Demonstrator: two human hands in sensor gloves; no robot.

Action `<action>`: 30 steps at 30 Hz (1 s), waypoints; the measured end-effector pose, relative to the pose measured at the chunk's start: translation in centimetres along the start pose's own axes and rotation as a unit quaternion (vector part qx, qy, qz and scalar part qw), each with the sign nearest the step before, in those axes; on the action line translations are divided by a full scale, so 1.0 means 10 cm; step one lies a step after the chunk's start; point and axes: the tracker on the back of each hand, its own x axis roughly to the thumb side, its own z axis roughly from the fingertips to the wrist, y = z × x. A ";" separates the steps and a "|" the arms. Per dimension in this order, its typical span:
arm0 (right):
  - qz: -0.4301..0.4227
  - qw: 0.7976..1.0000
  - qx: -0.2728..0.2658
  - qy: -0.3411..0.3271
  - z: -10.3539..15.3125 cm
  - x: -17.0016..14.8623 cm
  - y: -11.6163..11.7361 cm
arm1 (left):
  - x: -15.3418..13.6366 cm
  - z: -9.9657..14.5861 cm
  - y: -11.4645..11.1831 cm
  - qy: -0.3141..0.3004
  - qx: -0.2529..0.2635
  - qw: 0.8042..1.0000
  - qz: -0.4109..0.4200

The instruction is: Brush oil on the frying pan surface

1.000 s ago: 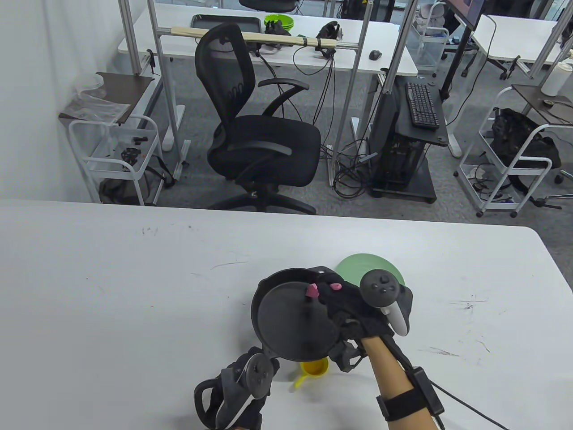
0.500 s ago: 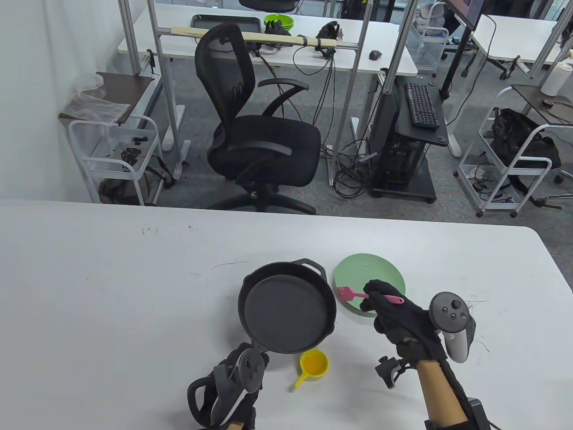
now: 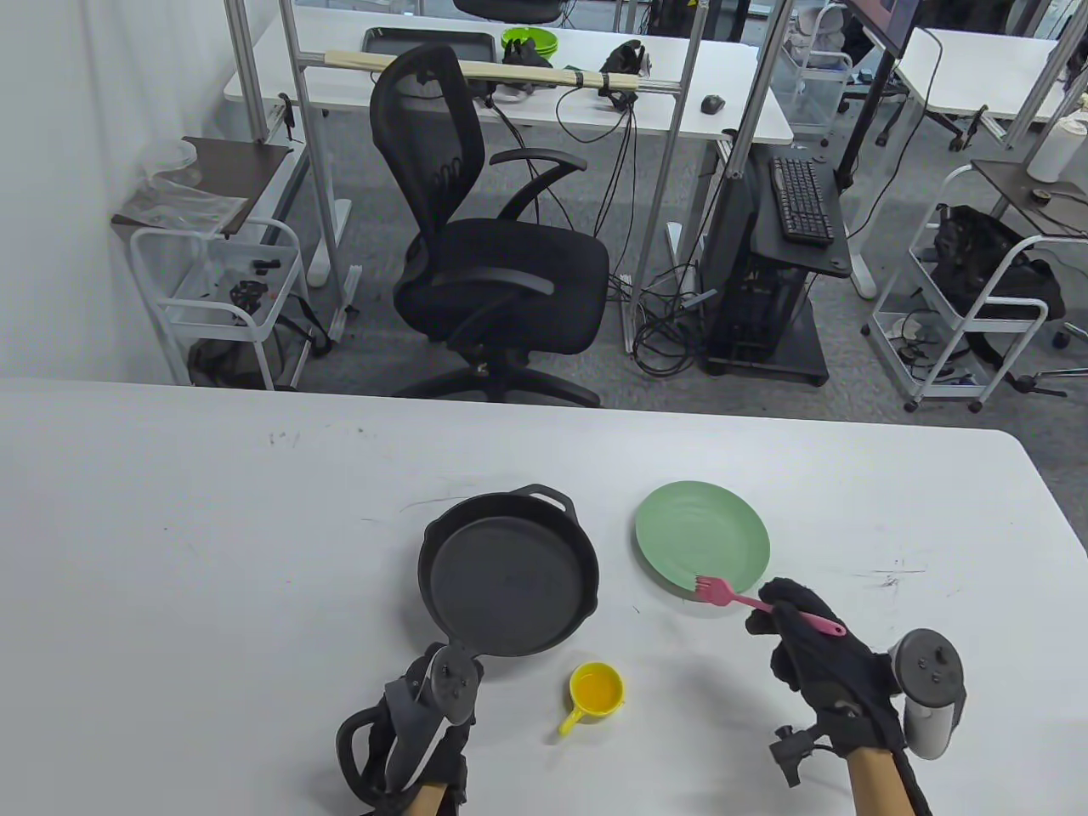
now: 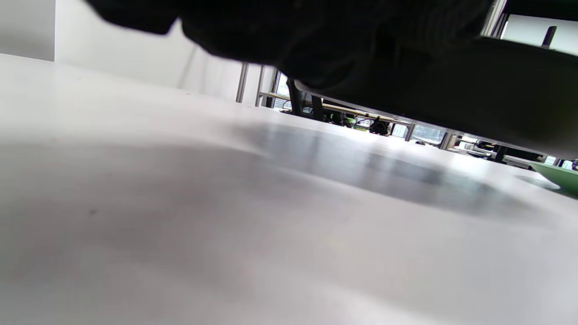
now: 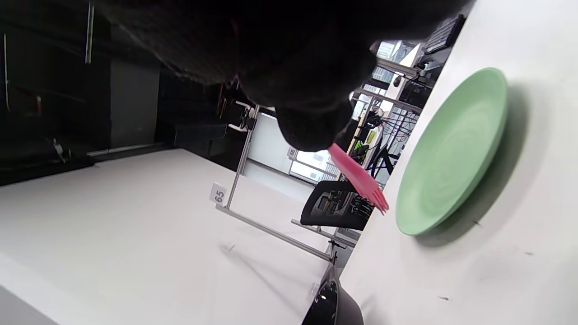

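Note:
A black frying pan [image 3: 508, 578] sits left of centre on the white table. Its handle runs toward me into my left hand [image 3: 425, 680], which grips it under the tracker. In the left wrist view the dark glove and the pan [image 4: 496, 99] fill the top. My right hand [image 3: 795, 633] pinches a pink silicone brush [image 3: 765, 605]. The bristles point left over the near rim of a green plate [image 3: 702, 535]. The right wrist view shows the brush [image 5: 359, 178] beside the plate [image 5: 456, 149]. A small yellow cup [image 3: 597, 688] of oil stands in front of the pan.
The table [image 3: 212, 552] ends at a far edge, with a black office chair [image 3: 484, 255] behind it. The pan's black rim [image 5: 334, 302] shows at the bottom of the right wrist view.
My right hand drew the brush back from over the pan, across the plate, to the plate's near rim. My left hand shifted the pan to the left.

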 end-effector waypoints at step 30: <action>0.086 0.995 0.030 -0.028 0.12 0.10 0.06 | 0.05 -0.12 -0.15 0.023 -0.057 0.995 -0.080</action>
